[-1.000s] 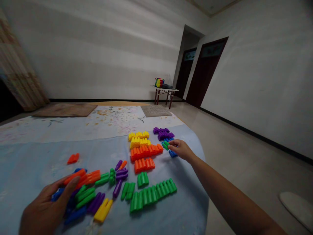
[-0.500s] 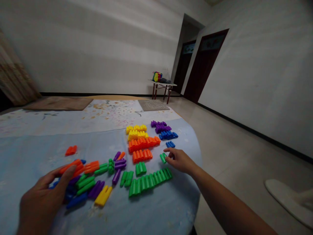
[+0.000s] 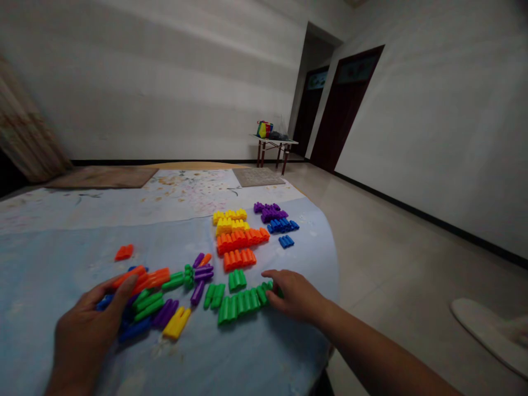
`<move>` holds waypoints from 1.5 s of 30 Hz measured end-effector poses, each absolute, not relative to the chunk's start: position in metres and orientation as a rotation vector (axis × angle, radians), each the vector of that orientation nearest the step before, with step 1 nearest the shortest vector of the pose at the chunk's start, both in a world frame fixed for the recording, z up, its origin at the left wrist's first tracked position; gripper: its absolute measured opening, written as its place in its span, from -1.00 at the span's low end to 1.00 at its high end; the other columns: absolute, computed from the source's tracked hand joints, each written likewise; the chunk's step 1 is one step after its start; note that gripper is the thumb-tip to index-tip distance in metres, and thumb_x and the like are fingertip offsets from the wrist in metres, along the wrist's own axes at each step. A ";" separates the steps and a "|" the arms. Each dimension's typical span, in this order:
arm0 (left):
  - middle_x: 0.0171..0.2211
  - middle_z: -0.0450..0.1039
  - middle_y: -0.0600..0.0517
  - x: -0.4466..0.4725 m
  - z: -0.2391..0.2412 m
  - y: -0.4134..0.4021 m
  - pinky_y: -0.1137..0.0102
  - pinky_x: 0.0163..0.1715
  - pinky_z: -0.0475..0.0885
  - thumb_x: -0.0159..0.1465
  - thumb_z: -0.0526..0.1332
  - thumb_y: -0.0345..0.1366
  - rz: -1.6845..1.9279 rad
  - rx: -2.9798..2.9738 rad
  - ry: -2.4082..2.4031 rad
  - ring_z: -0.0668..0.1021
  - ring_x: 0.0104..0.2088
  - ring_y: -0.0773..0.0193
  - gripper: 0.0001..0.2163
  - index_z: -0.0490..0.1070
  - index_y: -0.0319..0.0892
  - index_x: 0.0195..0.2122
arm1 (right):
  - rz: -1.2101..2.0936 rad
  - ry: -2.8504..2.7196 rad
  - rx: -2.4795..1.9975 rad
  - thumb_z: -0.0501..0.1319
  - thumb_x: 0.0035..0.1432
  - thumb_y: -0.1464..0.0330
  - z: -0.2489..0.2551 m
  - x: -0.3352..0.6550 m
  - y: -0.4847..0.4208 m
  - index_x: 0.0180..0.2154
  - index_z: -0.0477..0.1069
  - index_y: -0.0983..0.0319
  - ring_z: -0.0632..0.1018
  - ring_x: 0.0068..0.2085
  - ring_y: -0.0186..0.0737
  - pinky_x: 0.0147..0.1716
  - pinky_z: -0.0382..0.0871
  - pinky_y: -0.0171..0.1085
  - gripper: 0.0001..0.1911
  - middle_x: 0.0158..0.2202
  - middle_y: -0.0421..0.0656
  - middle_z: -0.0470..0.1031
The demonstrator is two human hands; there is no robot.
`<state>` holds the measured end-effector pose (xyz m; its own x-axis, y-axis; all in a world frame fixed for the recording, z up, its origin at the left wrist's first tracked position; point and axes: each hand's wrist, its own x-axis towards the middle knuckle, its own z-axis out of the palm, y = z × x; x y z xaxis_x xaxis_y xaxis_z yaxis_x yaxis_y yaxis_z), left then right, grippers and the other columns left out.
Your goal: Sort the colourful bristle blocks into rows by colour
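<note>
My left hand (image 3: 93, 322) grips an orange plastic building block (image 3: 134, 275) between thumb and fingers, over a mixed heap of blue, green and purple blocks (image 3: 148, 305). My right hand (image 3: 295, 294) is at the right end of a row of green blocks (image 3: 243, 302). Its thumb and fingers are bent together around a small green block, mostly hidden behind them. Beyond the green row lie a short green block (image 3: 237, 280), orange blocks (image 3: 240, 259) and yellow blocks (image 3: 231, 225). A yellow block (image 3: 177, 323) rests beside the heap.
Purple blocks (image 3: 270, 212) and blue blocks (image 3: 282, 225) lie at the far right of the cloth-covered table (image 3: 268, 357). A lone orange block (image 3: 124, 252) sits at the left. The table's rounded edge is right of my right hand; a small side table (image 3: 274, 141) stands farther back.
My right hand has moved toward me from beside the small blue block to the green row's end. The small green block has left its spot with it. My left hand stays on the orange block.
</note>
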<state>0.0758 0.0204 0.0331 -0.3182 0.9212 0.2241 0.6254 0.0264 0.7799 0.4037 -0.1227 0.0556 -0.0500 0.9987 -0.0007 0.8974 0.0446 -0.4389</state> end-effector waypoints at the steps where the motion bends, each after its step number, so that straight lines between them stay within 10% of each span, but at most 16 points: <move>1: -0.33 0.56 0.15 0.078 0.036 0.019 0.39 -0.41 0.42 -0.07 0.24 0.14 1.146 1.551 1.971 0.52 -0.39 0.23 -0.57 0.54 -0.01 -0.28 | 0.464 -2.045 -1.933 0.10 0.14 0.29 0.056 0.402 -0.123 0.09 0.31 0.21 0.51 -0.22 -0.15 -0.21 0.28 -0.24 -0.54 -0.28 -0.09 0.53; 7: -0.22 0.55 0.06 0.084 0.043 0.011 0.29 -0.11 0.40 -0.01 0.18 0.13 1.156 1.561 1.862 0.53 -0.23 0.16 -0.54 0.53 -0.08 -0.24 | 0.434 -2.055 -1.925 0.06 0.19 0.25 0.060 0.402 -0.120 0.06 0.35 0.20 0.51 -0.26 -0.17 -0.21 0.29 -0.23 -0.58 -0.29 -0.08 0.53; 22: -0.24 0.56 0.01 0.086 0.045 0.005 0.32 -0.08 0.40 0.02 0.20 0.10 1.199 1.715 1.449 0.54 -0.19 0.16 -0.56 0.53 -0.13 -0.25 | 0.445 -2.173 -1.264 0.22 0.11 0.36 0.089 0.295 -0.023 0.07 0.31 0.25 0.45 -0.06 -0.19 -0.06 0.33 -0.21 -0.54 -0.07 -0.03 0.44; 26: -0.28 0.56 0.00 0.086 0.043 0.006 0.32 -0.15 0.42 0.01 0.21 0.11 1.183 1.742 1.410 0.54 -0.25 0.16 -0.55 0.54 -0.15 -0.26 | 0.345 -2.274 -1.156 0.31 0.02 0.31 0.087 0.272 -0.019 0.16 0.17 0.21 0.36 0.06 -0.13 -0.01 0.31 -0.18 -0.33 0.07 -0.01 0.32; 37: -0.36 0.57 -0.02 0.088 0.051 0.002 0.41 -0.26 0.47 0.11 0.08 0.10 1.286 1.671 1.505 0.55 -0.31 0.21 -0.57 0.51 -0.17 -0.49 | 0.215 -2.223 -1.235 0.31 0.02 0.31 0.074 0.296 -0.021 0.01 0.33 0.19 0.41 -0.07 -0.14 -0.08 0.32 -0.16 -0.52 -0.08 -0.05 0.38; 45: -0.45 0.52 0.04 0.082 0.048 0.003 0.47 -0.68 0.33 0.13 0.04 0.07 1.250 1.450 1.783 0.40 -0.61 0.33 -0.57 0.50 -0.16 -0.29 | 0.135 -1.940 -1.592 0.29 0.03 0.21 0.081 0.389 -0.017 -0.05 0.39 0.26 0.44 -0.13 -0.17 -0.07 0.31 -0.17 -0.55 -0.16 -0.05 0.41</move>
